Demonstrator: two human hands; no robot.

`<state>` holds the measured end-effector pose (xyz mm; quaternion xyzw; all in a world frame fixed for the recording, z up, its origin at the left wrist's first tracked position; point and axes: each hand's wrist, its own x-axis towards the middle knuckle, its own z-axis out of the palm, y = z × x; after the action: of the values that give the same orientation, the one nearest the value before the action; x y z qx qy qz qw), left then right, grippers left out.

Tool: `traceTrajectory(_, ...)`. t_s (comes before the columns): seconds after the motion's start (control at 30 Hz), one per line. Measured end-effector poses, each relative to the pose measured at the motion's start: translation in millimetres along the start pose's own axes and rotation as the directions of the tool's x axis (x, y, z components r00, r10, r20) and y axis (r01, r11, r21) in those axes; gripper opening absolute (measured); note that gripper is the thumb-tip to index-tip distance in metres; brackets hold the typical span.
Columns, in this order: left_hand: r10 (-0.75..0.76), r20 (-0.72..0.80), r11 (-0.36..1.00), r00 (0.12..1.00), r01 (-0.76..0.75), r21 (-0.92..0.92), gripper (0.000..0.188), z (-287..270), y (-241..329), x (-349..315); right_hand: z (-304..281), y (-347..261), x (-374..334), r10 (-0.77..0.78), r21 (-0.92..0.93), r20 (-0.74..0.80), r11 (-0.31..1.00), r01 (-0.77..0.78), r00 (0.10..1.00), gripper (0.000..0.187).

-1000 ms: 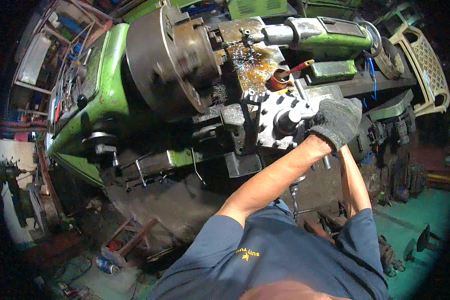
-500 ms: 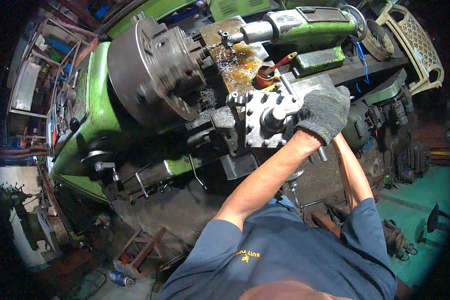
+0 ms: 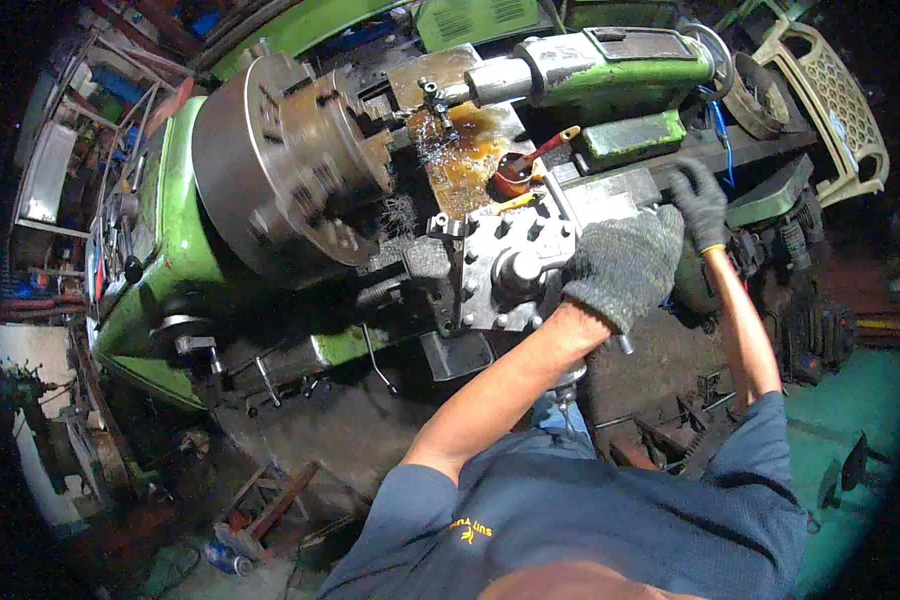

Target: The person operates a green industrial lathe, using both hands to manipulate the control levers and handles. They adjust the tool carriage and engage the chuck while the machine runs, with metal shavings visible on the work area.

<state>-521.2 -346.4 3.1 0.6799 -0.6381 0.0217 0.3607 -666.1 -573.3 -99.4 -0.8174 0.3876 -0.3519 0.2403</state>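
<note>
Nearest the torso, a short, round, grey steel rod (image 3: 625, 344) pokes out below the left hand (image 3: 628, 262), which wears a dark grey knit glove. Just left of that hand sits the square, bright steel tool post (image 3: 483, 262), studded with dark bolts around a thick round steel hub (image 3: 520, 270), on the near side of the lathe. It looks heavy, rigid and firmly mounted, not a piece to lift; any oil on it would make it slippery. The sensible hold is the steel lever (image 3: 553, 264) running from the hub toward the left glove, rather than the bolt-crowded top. The left hand is curled palm-down over that lever's outer end; its fingers are hidden, so whether it grips the lever or only rests there cannot be told.

Farther out, the right hand (image 3: 699, 205), gloved alike, has loosely spread, bent fingers with nothing visible in them, near the end of the flat grey steel slide (image 3: 615, 193); contact is unclear.

Beyond the tool post, a small red cup (image 3: 511, 184) holds a red-handled brush (image 3: 552, 146), light and easily tipped, beside an oily brown metal plate (image 3: 457, 187). To the left, the massive round steel chuck (image 3: 232, 165) shows blur, so it is probably turning. Farthest is the green-and-grey metal tailstock (image 3: 620, 78).
</note>
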Motion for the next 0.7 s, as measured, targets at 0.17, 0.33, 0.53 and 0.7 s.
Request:
traceTrajectory(0.17,-0.025,0.041,0.995,0.999,0.021,0.102,0.012,-3,7,3,-58,136,121,0.022,-0.319,-0.219,0.943,-0.093,0.975,0.047)
traceTrajectory(0.33,-0.017,0.054,0.977,0.998,0.006,0.213,0.025,-1,9,5,-97,225,234,-0.017,-0.398,-0.332,0.909,-0.124,0.943,0.072)
traceTrajectory(0.53,-0.143,0.072,0.928,0.987,0.108,0.356,0.027,4,17,4,-38,212,327,0.045,-0.371,-0.15,0.924,-0.098,0.988,0.076)
traceTrajectory(0.7,-0.124,0.264,0.964,0.957,0.053,0.26,0.045,-4,13,4,-62,287,383,-0.027,-0.872,0.093,0.48,0.095,0.995,0.064)
